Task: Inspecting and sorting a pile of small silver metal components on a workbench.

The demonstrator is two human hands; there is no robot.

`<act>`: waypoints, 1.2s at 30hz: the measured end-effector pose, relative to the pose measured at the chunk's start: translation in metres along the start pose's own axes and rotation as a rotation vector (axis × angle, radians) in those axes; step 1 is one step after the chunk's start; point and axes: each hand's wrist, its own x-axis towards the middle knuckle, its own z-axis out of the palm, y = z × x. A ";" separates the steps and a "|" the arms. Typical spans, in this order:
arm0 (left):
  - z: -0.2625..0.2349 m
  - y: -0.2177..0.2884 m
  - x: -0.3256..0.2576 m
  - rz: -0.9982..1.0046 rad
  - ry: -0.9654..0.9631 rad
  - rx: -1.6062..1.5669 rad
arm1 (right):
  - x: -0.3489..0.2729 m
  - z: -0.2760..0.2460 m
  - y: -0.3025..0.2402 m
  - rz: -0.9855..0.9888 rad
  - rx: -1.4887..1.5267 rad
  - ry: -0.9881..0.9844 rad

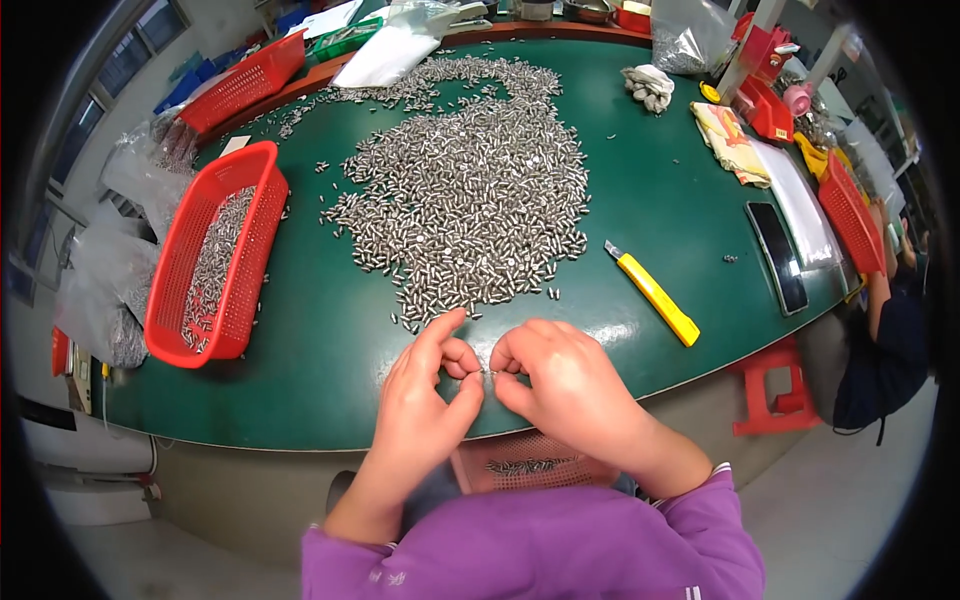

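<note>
At the near edge of the green table (330, 400), my left hand (420, 405) and my right hand (575, 385) meet fingertip to fingertip. Both are closed in a pinch, the left with its index finger lifted away. A tiny silvery bit shows between the fingertips, too small to make out. Just beyond them spreads a large heap of small silver metal pieces (480, 190), short and rounded like capsules. Below the table edge, at my lap, a pink perforated basket (475, 468) holds more such pieces; my forearms partly hide it.
Left stands a red basket (262, 250) with metal pieces. A yellow utility knife (655, 298) and a phone (777, 257) lie to the right. Gloves (648, 90) and a bag of parts (682, 45) sit at the back. Another person's arm (878, 300) is by a red basket (850, 215).
</note>
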 end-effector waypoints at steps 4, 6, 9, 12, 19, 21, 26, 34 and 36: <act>-0.001 0.001 0.000 -0.021 -0.005 0.009 | 0.003 -0.002 -0.002 -0.004 -0.018 -0.013; -0.001 0.000 0.000 0.047 -0.019 0.089 | 0.003 -0.003 -0.001 -0.009 0.001 -0.026; -0.002 0.001 0.000 0.059 0.002 0.106 | 0.004 -0.004 0.000 -0.007 0.014 -0.050; -0.004 0.003 -0.001 0.040 -0.009 0.070 | 0.004 -0.005 0.001 -0.011 0.015 -0.058; -0.006 0.002 0.000 0.038 -0.041 0.065 | 0.003 -0.005 0.002 0.004 0.029 -0.070; -0.005 0.002 0.000 0.026 -0.040 0.055 | 0.003 -0.004 0.002 -0.022 0.019 -0.052; -0.005 0.004 0.000 0.004 -0.046 0.054 | 0.001 -0.002 0.001 -0.030 0.042 -0.020; -0.010 0.005 0.002 -0.042 -0.107 0.025 | 0.002 -0.004 0.003 -0.014 0.086 -0.031; -0.011 0.005 0.002 -0.022 -0.110 0.023 | 0.002 -0.005 0.004 -0.026 0.094 -0.038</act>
